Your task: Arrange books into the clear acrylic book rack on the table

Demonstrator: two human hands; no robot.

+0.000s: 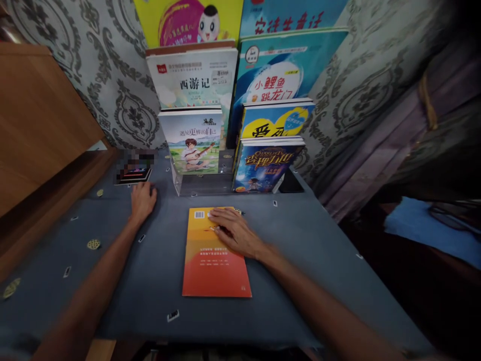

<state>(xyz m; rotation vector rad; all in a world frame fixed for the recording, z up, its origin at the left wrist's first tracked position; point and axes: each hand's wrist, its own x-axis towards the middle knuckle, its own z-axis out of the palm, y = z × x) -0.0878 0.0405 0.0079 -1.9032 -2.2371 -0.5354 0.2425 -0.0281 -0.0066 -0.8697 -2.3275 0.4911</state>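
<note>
An orange and yellow book (214, 273) lies on the grey-blue tablecloth in front of me, with a barcode near its far left corner. My right hand (236, 231) rests on its upper right part, fingers stretched out over the cover. At the far left, my left hand (143, 201) touches the tablecloth at the near edge of a small dark book or stack (136, 173). Its fingers are slightly bent and a little apart, with nothing visible in them. Part of that dark item is blurred into blocks.
A clear acrylic stand (205, 184) at the back holds several books in tiers, among them a guitar-boy cover (195, 145) and a dark blue one (263, 165). A dark flat object (291, 181) lies right of it. A wooden panel (45, 115) borders the left; a curtain (376, 150) hangs right.
</note>
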